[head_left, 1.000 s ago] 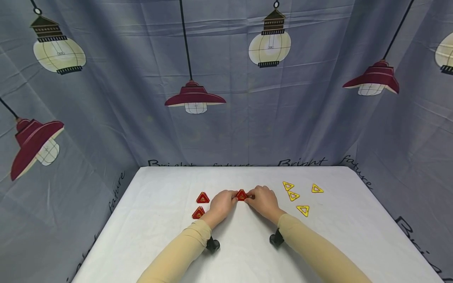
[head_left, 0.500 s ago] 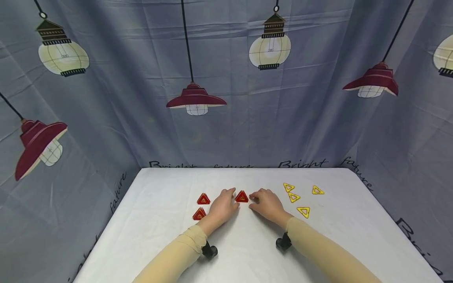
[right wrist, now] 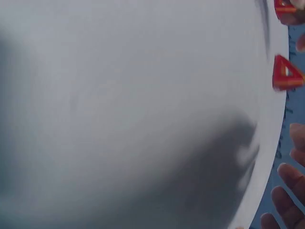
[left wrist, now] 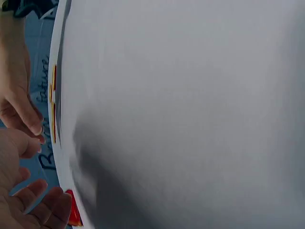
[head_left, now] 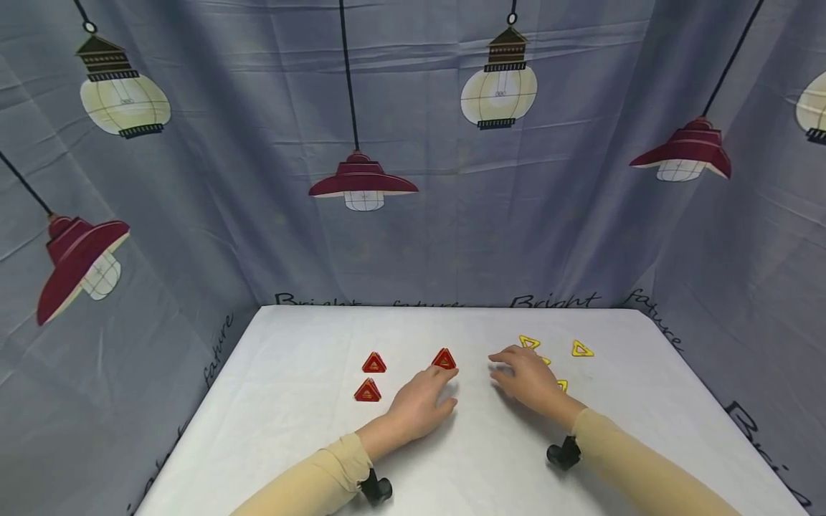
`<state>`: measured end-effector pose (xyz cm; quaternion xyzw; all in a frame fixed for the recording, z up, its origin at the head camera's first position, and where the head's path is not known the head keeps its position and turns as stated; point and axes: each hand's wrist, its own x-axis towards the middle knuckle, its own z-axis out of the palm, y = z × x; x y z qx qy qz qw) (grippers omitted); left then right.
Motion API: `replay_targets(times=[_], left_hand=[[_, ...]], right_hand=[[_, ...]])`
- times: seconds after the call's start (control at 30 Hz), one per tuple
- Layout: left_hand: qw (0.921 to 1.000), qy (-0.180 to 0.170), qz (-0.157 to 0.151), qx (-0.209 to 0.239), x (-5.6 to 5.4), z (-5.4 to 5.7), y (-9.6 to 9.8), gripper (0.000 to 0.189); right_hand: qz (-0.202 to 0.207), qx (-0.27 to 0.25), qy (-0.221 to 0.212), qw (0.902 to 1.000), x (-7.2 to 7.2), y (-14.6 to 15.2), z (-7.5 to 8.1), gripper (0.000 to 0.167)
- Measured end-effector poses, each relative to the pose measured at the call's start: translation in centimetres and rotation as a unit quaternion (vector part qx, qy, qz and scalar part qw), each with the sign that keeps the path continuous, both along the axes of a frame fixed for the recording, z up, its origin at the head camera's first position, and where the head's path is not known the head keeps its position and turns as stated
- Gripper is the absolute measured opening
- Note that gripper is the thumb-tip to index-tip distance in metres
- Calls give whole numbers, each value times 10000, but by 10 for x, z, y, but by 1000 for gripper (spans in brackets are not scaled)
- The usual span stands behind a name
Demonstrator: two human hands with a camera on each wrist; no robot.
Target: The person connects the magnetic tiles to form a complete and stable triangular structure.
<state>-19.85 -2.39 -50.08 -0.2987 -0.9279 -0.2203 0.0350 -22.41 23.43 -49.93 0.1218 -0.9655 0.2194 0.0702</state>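
Three red triangular pieces lie on the white table in the head view: a middle one (head_left: 444, 357), a left one (head_left: 374, 363) and one nearer me (head_left: 368, 391). My left hand (head_left: 418, 407) hovers just in front of the middle piece, fingers extended and holding nothing; its fingertips overlap that piece's lower edge in view, and I cannot tell whether they touch. My right hand (head_left: 530, 381) is spread above the table, nothing in its fingers. It partly covers several yellow triangular frames, including a rear one (head_left: 529, 342) and a near one (head_left: 563, 385).
Another yellow triangular frame (head_left: 582, 349) lies farther right. The white table (head_left: 310, 344) ends at a grey-blue curtain (head_left: 413, 251) printed with lamps. Each wrist carries a small black camera, one on the left (head_left: 376, 489) and one on the right (head_left: 563, 454).
Both hands were pinching the middle red piece, then let go of it. The left hand has drawn back toward me; the right hand has moved right, over the yellow frames.
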Motion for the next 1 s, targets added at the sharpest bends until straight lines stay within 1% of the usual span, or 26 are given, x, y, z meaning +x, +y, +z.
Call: replay_targets(times=[0.1, 0.2, 0.37, 0.47, 0.6, 0.67, 0.83, 1.0], left_hand=[[9992, 51, -358, -195, 7, 0, 8, 52], [9963, 166, -744, -396, 12, 0, 16, 51], [9872, 366, -1325, -811, 17, -1, 29, 54], [9820, 412, -1556, -988, 20, 1, 38, 56], [9770, 476, -1746, -1128, 23, 5, 52, 58], [9753, 482, -1804, -1183, 23, 5, 59, 59], [9716, 446, -1881, -1368, 23, 2, 78, 63], [9694, 334, -1925, -1484, 23, 1, 92, 66]], right_hand=[[-67, -19, 128, 9999, 3, 16, 1, 34], [-187, 19, 210, 9996, 5, 35, 1, 34], [-492, 189, 195, 9984, 4, 65, -1, 39], [-700, 287, 57, 9971, 4, 82, -1, 43], [-955, 516, -89, 9941, 5, 101, -3, 47], [-1060, 648, -82, 9922, 6, 109, -5, 48], [-1282, 793, -96, 9885, 7, 125, -13, 51], [-1375, 811, -288, 9868, 7, 135, -18, 53]])
